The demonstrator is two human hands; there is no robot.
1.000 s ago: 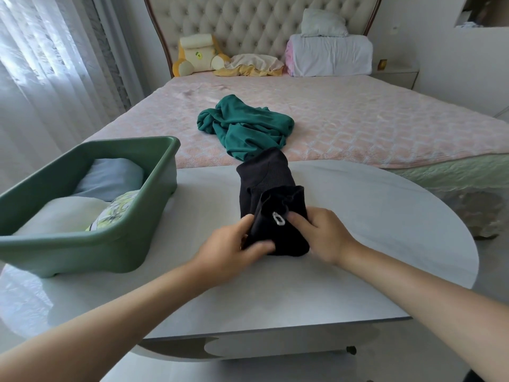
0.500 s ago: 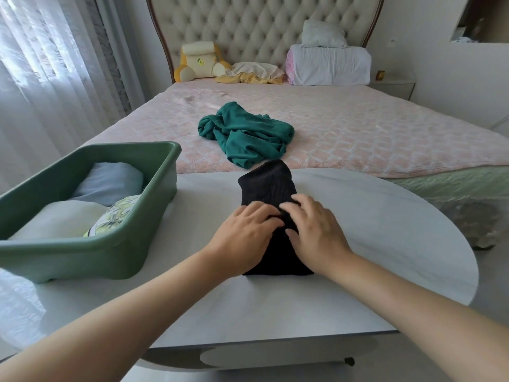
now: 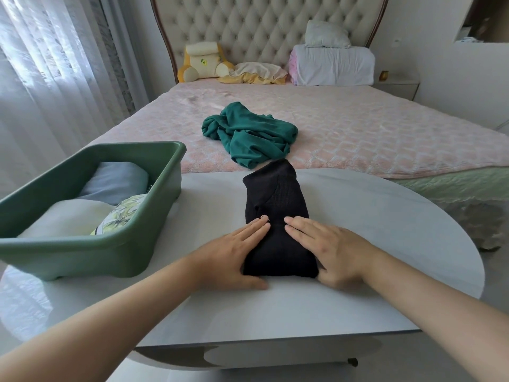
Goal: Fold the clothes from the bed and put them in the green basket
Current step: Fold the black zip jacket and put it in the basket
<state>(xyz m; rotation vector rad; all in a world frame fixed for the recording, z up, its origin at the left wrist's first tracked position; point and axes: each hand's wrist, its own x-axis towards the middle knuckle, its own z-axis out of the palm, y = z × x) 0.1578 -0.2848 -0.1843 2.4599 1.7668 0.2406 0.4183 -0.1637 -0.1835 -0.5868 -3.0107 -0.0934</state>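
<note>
**Clerk:** Item one?

**Me:** One black garment (image 3: 278,216), folded to a narrow packet. It lies lengthwise on the counter (image 3: 358,285), far end towards the bed (image 3: 385,133). I have it on the hard, flat top, probably because a fold sets truer there than on a quilt.

**Clerk:** The hands?

**Me:** My left hand (image 3: 237,252) lies flat on the packet's near left side, fingers straight and together, thumb down on the counter. My right hand (image 3: 327,249) mirrors it on the near right side. Neither grips anything. Both lie spread open and press, fingertips angled in towards each other and nearly meeting, forearms reaching in from either side. I judge this to be the smoothing of the last fold.

**Clerk:** Item two?

**Me:** One green basket (image 3: 91,244) on the counter to my left, near the packet but apart from it, an easy reach. It holds a blue-grey piece (image 3: 115,180), a white piece (image 3: 66,219) and a leaf-print piece (image 3: 121,213), all folded.

**Clerk:** Outstanding?

**Me:** One teal garment (image 3: 248,133), crumpled on the bed just beyond the counter's far edge, not yet folded.
</note>
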